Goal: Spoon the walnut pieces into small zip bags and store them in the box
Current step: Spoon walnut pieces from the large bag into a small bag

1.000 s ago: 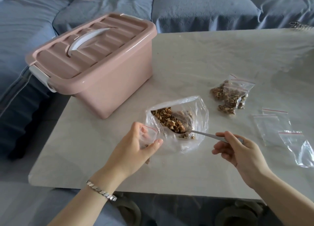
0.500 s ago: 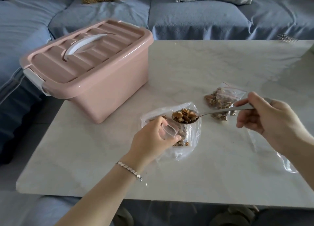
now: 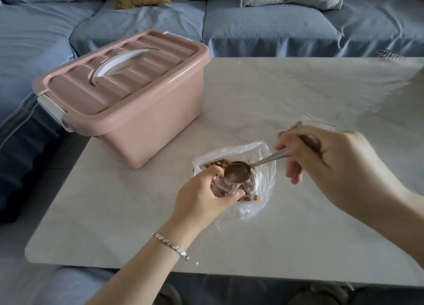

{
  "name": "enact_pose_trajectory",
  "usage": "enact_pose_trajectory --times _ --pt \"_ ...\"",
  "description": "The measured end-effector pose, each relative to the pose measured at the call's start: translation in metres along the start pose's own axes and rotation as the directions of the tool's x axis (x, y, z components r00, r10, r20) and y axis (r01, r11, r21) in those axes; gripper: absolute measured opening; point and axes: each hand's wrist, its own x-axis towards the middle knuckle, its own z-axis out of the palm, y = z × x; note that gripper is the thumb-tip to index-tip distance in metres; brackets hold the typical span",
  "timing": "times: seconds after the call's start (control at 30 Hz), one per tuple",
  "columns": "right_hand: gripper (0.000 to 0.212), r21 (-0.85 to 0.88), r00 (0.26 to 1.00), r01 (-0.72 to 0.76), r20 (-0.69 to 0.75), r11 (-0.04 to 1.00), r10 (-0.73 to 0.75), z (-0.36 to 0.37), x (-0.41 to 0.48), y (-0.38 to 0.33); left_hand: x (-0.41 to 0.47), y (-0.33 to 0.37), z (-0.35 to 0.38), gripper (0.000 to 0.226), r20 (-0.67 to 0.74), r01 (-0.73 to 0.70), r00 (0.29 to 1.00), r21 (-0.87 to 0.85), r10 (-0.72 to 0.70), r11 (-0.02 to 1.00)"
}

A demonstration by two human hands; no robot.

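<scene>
Steel spoon (image 3: 237, 172), pinched by the right hand (image 3: 325, 167), tips over the small zip bag (image 3: 61, 187) the left hand (image 3: 202, 199) grips.

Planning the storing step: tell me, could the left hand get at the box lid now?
Probably not yet: the left hand is holding a small bag open under the spoon. The path to the lid looks clear otherwise.

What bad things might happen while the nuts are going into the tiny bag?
1. The small bag has a narrow mouth, held open only by the left hand, and the spoon is about as wide, so walnut pieces could spill.
2. The big bag of walnuts lies open right under the hands; a bump might scatter nuts over the table.
3. The pink box has its lid on, so it needs opening before storing.
</scene>
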Motion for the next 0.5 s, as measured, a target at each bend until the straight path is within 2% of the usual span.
enact_pose_trajectory --times 0.07,0.17,0.23,0.3,0.4,0.5 --pt "0.029 0.076 0.994 0.002 -0.106 0.997 0.006 -0.005 -0.004 0.006 -0.005 -0.007 -0.005 0.037 -0.049 -0.010 0.999 -0.033 0.008 0.999" --pt "0.028 0.198 0.966 -0.114 -0.207 0.974 0.155 0.002 -0.011 0.031 -0.014 -0.011 -0.016 0.027 -0.134 0.000 0.991 -0.105 -0.014 0.995" --pt "0.030 0.239 0.949 -0.210 -0.185 0.948 0.257 0.018 -0.020 0.051 -0.016 -0.013 -0.022 0.021 -0.118 0.039 0.992 -0.136 -0.055 0.990" --pt "0.029 0.271 0.938 -0.268 -0.145 0.924 0.315 0.039 -0.030 0.066 -0.015 -0.020 -0.022 0.026 -0.080 0.063 0.994 -0.145 -0.075 0.987" --pt "0.024 0.317 0.932 -0.282 -0.135 0.906 0.337 0.067 -0.041 0.074 -0.010 -0.031 -0.012 0.041 -0.058 0.073 0.995 -0.080 -0.078 0.994" --pt "0.024 0.356 0.917 -0.289 -0.164 0.889 0.363 0.086 -0.042 0.073 -0.005 -0.034 -0.006 0.047 0.029 0.119 0.993 -0.092 -0.117 0.989"
